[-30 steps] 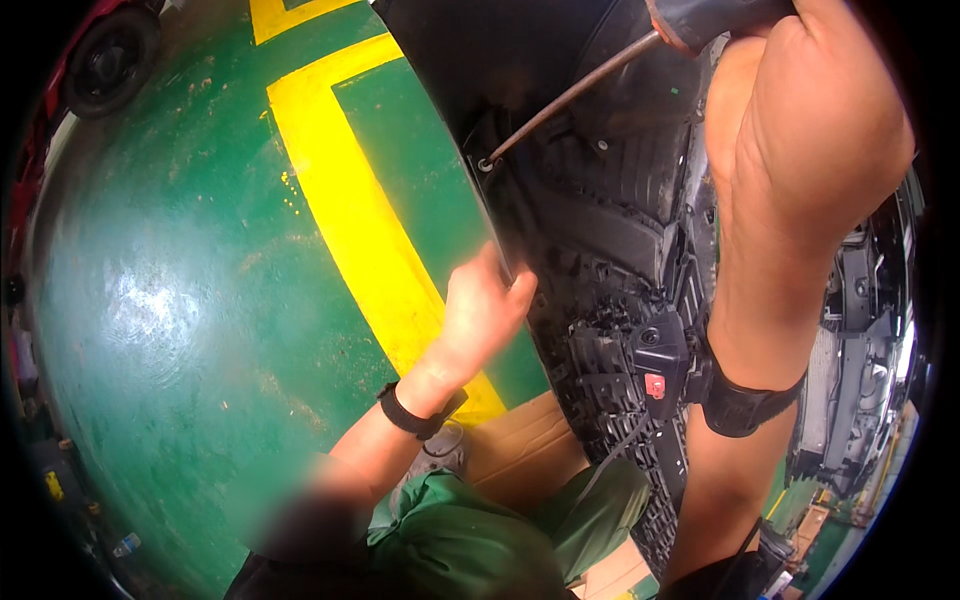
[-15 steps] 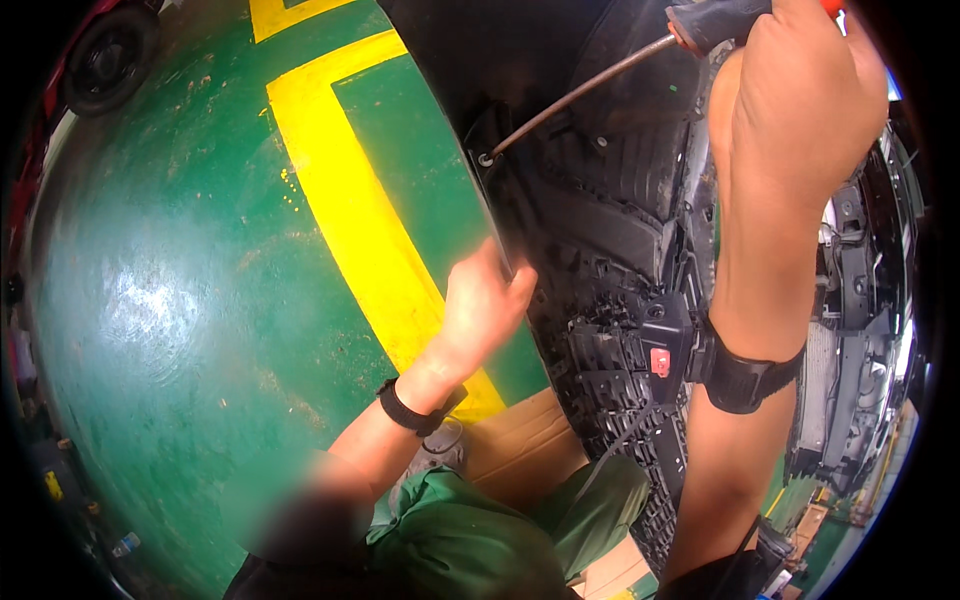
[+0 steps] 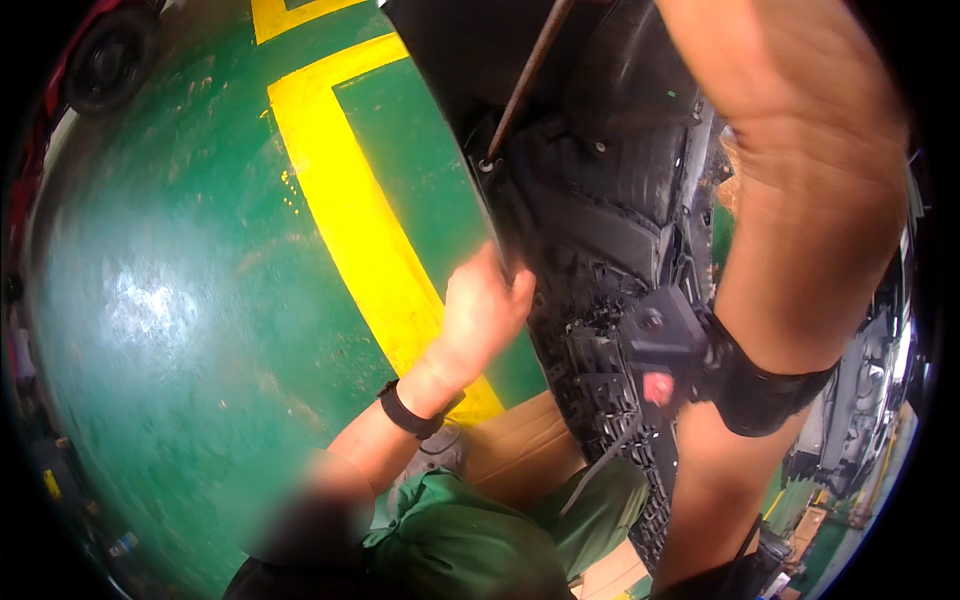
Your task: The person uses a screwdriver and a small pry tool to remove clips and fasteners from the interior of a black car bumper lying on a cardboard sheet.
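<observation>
My left hand (image 3: 485,310), wearing a black wrist strap, grips the edge of a large black plastic panel (image 3: 590,190). A long metal tool shaft (image 3: 530,70) meets a small round fitting (image 3: 486,164) near that edge and runs up out of the frame. My right hand (image 3: 700,30) is at the top edge, mostly cut off; its fingers and the tool's handle are out of sight. A black band (image 3: 770,395) with a boxy module circles my right forearm, which lies over the panel's right side.
Green floor (image 3: 180,200) with yellow lines lies left. A red car's wheel (image 3: 108,62) is at upper left. Cardboard (image 3: 510,440) lies beside my green-trousered legs. Black and silver vehicle parts (image 3: 840,400) and assorted items (image 3: 805,530) line the right side.
My right hand and forearm have swung upward, mostly carrying the hand out of frame. The tool shaft now stands steeper, its tip still at the fitting. My left hand has stayed put.
</observation>
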Available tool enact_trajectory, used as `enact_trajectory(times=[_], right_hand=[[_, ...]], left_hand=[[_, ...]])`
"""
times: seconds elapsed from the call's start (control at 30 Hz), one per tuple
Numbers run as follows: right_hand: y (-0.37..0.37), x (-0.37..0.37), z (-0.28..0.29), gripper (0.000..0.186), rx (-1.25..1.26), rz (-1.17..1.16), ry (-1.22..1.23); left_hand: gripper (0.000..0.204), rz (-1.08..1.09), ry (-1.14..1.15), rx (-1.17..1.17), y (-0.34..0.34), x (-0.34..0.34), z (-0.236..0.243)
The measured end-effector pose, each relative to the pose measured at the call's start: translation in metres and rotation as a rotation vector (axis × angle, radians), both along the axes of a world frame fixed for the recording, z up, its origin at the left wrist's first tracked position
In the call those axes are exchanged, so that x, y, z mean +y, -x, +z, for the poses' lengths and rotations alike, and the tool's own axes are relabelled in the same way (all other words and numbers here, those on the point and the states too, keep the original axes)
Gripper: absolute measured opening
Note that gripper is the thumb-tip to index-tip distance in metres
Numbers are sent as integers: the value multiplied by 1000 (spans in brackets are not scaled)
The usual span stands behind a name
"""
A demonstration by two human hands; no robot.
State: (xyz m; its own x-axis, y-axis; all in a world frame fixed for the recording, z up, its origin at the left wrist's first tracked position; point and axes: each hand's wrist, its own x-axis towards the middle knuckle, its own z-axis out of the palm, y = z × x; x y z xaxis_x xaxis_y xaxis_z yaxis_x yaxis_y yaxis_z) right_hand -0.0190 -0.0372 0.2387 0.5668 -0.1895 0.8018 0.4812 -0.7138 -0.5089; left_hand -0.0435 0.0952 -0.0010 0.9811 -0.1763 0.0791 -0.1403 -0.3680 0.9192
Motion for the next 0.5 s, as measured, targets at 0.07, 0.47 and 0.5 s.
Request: enact_trajectory(times=[0.07, 0.47, 0.5], right_hand=[[4, 6, 1, 16, 45, 63, 70], [-116, -6, 1, 18, 190, 112, 47], [-114, -3, 1, 18, 189, 119, 48]], left_hand=[[25, 5, 13, -66, 1, -1, -1], [20, 30, -9, -78, 7, 1, -4], [20, 25, 11, -97, 8, 0, -7]])
